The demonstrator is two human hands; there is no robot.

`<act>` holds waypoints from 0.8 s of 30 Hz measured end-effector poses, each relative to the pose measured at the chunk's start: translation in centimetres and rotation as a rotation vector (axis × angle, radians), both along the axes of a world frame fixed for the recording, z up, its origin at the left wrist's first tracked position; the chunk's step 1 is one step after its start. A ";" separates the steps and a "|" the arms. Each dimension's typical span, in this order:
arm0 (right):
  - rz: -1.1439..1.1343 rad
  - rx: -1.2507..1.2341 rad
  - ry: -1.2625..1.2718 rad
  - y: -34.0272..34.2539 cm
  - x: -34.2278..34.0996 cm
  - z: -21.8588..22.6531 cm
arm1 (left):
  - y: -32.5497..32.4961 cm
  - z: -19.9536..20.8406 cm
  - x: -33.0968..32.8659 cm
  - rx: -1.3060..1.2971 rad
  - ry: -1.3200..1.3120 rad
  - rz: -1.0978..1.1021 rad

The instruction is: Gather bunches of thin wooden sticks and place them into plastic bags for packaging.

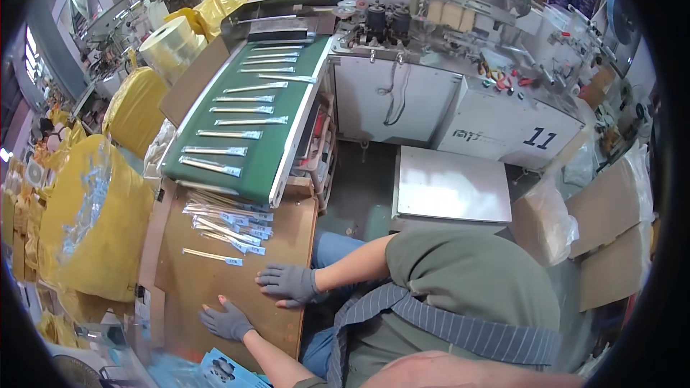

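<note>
My left hand (226, 320) and my right hand (289, 284), in grey gloves with bare fingertips, rest palm down on a brown board table (194, 287). Both are open, fingers spread, and hold nothing. Ahead of my right hand lies a single wrapped stick (212, 256), thin and pale with a blue-and-white end, resembling packaged chopsticks. Beyond it is a loose pile of the same wrapped sticks (228, 221), overlapping, below the end of a green conveyor belt (248, 118). More wrapped sticks (251, 121) lie crosswise in a spaced row along the belt.
Blue printed packaging (226, 368) lies by my left forearm. A large yellow sack (97, 219) stands left of the table. A white box-like surface (453, 185) and a machine cabinet (399, 97) are to the right, with cardboard (614, 262) at the far right.
</note>
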State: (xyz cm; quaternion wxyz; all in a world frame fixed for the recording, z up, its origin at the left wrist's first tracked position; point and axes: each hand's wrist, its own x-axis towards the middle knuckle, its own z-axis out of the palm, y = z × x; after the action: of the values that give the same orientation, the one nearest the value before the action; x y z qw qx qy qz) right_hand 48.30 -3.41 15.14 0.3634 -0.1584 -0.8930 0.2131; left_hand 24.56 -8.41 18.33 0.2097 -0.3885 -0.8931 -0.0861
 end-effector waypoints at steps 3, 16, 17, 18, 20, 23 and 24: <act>-0.019 0.001 -0.002 0.0 0.1 0.0 | 0.3 -0.5 -0.2 0.001 -0.011 -0.033; 0.026 -0.077 0.095 0.0 0.4 -0.7 | -0.4 0.5 1.3 -0.048 0.014 -0.054; 0.056 -0.061 0.071 0.4 0.7 0.3 | 0.0 1.5 2.5 0.032 0.020 -0.101; 0.036 -0.093 0.052 0.3 1.1 2.8 | -0.6 0.0 0.8 0.002 0.112 -0.109; -0.024 0.007 0.099 1.0 1.3 2.6 | 0.2 2.3 4.1 -0.029 -0.061 -0.133; 0.034 0.000 -0.006 2.3 2.1 2.7 | -1.6 1.9 7.3 -0.067 -0.225 -0.273; -0.006 0.005 -0.060 2.6 2.2 2.5 | -2.7 1.6 9.0 -0.017 -0.222 -0.305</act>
State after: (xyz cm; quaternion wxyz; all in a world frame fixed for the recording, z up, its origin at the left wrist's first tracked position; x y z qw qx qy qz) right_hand 50.51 -0.85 17.68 0.3375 -0.1666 -0.9035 0.2050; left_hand 33.54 -11.09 19.96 0.0911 -0.5093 -0.8422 -0.1519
